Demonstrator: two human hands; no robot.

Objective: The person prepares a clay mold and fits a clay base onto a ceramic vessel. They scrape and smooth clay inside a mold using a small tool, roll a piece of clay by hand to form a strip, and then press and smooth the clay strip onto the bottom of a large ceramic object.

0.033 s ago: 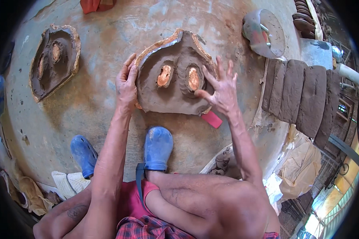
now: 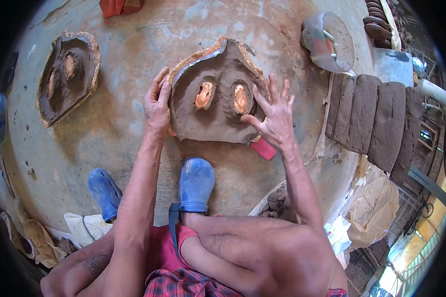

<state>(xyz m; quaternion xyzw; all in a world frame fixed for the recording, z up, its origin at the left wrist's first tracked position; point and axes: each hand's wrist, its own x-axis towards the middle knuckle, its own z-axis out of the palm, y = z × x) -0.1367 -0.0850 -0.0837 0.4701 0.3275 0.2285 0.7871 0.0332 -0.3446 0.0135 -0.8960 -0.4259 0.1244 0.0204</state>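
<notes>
On the floor before me lies a plaster-like mould (image 2: 198, 60) with a rough pale-brown rim, lined with dark wet clay (image 2: 210, 129). Two raised oval clay rings stand in the lining, each around an orange-pink opening. My left hand (image 2: 156, 111) grips the mould's left edge, thumb on the rim and fingers outside it. At the right side my right hand (image 2: 276, 119) is open, fingers spread, thumb close to the right oval. Whether its fingertips touch the clay I cannot tell. A flat red piece (image 2: 263, 148) pokes out beneath the lower right edge.
A similar clay-lined mould (image 2: 54, 106) lies at the left. Thick dark clay slabs (image 2: 364, 114) rest side by side at the right, below a metal basin (image 2: 344, 42). Crumpled brown paper (image 2: 376, 208) lies at lower right. My blue clogs (image 2: 196, 183) are just below the mould.
My right hand has shifted slightly down, its fingers still spread. My left hand and the mould have not visibly moved.
</notes>
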